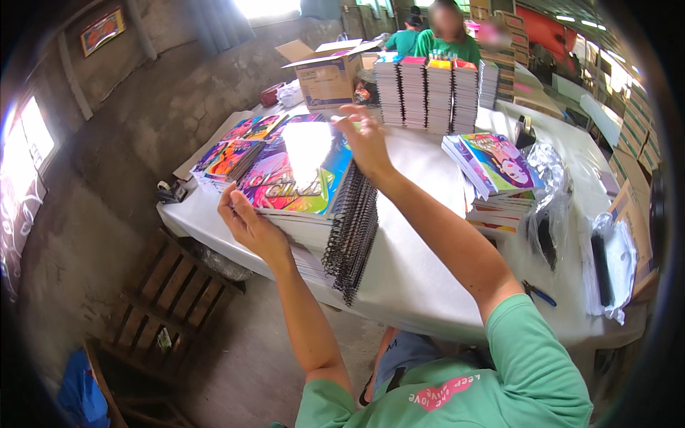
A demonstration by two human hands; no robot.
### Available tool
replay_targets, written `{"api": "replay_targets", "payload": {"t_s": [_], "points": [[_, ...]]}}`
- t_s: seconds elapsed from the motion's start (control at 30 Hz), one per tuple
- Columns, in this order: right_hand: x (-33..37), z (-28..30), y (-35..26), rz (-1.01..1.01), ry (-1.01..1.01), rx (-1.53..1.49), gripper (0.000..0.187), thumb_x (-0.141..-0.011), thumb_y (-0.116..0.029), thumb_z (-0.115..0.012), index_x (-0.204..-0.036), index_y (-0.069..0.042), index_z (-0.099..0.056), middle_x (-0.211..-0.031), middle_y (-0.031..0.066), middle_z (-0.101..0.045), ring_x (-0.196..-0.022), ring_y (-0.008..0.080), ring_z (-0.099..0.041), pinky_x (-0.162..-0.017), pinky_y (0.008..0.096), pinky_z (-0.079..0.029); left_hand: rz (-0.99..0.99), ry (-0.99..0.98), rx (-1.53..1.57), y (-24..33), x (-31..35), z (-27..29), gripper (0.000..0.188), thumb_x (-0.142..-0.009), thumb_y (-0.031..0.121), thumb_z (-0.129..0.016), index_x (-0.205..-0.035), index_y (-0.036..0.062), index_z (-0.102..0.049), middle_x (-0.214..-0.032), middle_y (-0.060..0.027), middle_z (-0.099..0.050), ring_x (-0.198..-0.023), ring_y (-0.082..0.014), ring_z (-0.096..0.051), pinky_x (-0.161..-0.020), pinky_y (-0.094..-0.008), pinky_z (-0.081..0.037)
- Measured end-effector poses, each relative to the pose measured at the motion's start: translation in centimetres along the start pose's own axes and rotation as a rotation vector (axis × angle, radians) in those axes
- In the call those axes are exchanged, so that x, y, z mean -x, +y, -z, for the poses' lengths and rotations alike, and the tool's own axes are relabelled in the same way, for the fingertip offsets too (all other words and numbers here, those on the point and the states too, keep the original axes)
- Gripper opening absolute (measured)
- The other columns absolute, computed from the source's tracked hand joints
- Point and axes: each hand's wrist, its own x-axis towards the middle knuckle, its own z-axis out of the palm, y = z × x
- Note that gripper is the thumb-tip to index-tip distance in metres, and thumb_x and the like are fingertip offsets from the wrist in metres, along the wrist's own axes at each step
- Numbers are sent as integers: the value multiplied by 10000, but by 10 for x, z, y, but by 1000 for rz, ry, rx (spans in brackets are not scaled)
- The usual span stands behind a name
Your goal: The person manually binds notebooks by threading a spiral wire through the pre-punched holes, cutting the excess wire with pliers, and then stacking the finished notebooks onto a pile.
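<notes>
A tall stack of spiral-bound notebooks (pixel 294 175) with bright printed covers stands at the table's near edge, its black coils facing right. My left hand (pixel 246 222) is at the stack's near left corner, fingers apart and bent beside the edge. At the far right corner is my right hand (pixel 367 143), fingers spread and slightly curled by the top cover. Whether its fingertips touch the cover cannot be made out. Glare washes out part of the top cover. A lower pile of notebooks (pixel 230 158) sits against the stack's left side.
Bound stacks (pixel 427 89) rise at the back, before a person in green (pixel 457 44). An open carton (pixel 325 78) stands far left of them. To the right are another notebook pile (pixel 496 167), clear plastic (pixel 553 178), pliers (pixel 539 292) and a tape dispenser (pixel 524 132). A wooden chair (pixel 175 292) stands lower left.
</notes>
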Motion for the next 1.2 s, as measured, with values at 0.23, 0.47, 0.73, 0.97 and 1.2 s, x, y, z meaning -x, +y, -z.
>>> {"api": "replay_targets", "payload": {"t_s": [0.23, 0.47, 0.73, 0.97, 1.2], "points": [[10, 4, -11, -99, -108, 64, 636, -783, -579, -497, -1240, -139, -461, -1231, 237, -471, -1217, 411, -352, -1028, 496, -226, 8, 31, 29, 2, 1, 0, 434, -978, 411, -389, -1052, -6, -485, -1019, -105, -488, -931, -179, -474, -865, -308, -389], [-5, 24, -13, -73, -202, 180, 834, -751, -593, -540, -1401, -134, -291, -1363, 291, -339, -1324, 408, -238, -1045, 544, -189, -196, 29, -91, -22, -13, 6, 563, -957, 510, -355, -1128, -12, -477, -1101, -129, -478, -1028, -209, -482, -932, -353, -391], [-56, 327, 63, -204, -117, 1187, 870, -733, -594, -641, -1263, 69, -449, -1217, 264, -537, -1073, 345, -571, -916, 389, -446, -677, 341, 96, 86, 41, 53, 462, -913, 420, -406, -1150, 32, -491, -1164, -143, -528, -1124, -295, -494, -896, -486, -405], [-21, 391, 62, -522, -259, 1244, 911, -517, -660, -752, -1026, 79, -600, -1019, 232, -639, -980, 336, -613, -842, 374, -476, -693, -185, 572, 116, 168, -30, 502, -882, 364, -529, -1281, 104, -370, -1271, -105, -340, -1209, -306, -331, -1006, -470, -309], [48, 324, -81, 371, -183, 922, 397, -644, -203, -791, -915, -78, -529, -687, 113, -599, -582, 261, -571, -561, 323, -451, -520, -679, 257, 139, 196, -75, 335, -779, 169, -651, -1077, 30, -584, -1070, -157, -447, -985, -350, -528, -854, -435, -467]]}}
